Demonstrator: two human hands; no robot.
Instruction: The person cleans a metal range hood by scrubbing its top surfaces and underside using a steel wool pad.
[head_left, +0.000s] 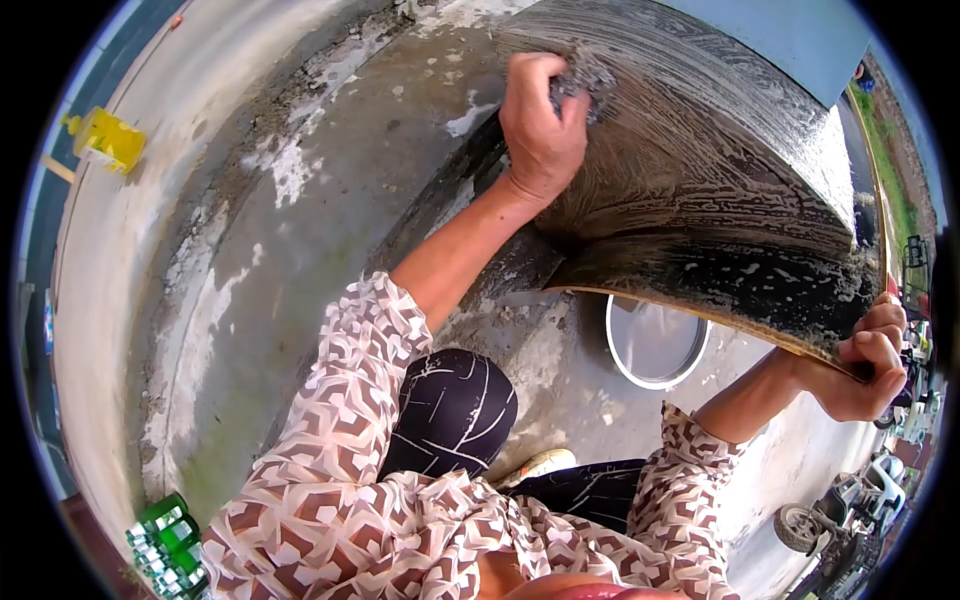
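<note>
My left hand (545, 130) is closed around a grey wire scouring pad (588, 85). It presses the pad to the inner face of a large dark, hollow appliance shell (690, 170), possibly a range hood, streaked with greyish suds. Along the shell's lower right, my right hand (872, 365) grips the thin edge, fingers curled over the corner. A pale blue flat surface (780, 40) adjoins the shell at the top. Below the shell's rim, a round white-rimmed bucket (660, 384) stands on the concrete, partly hidden.
A yellow bottle (112, 140) is on the ledge at far left. Several green bottles (170, 535) are at lower left. Parked vehicles, including a scooter (850, 510), stand at lower right. The concrete floor (330, 200) is stained and rough near the wall.
</note>
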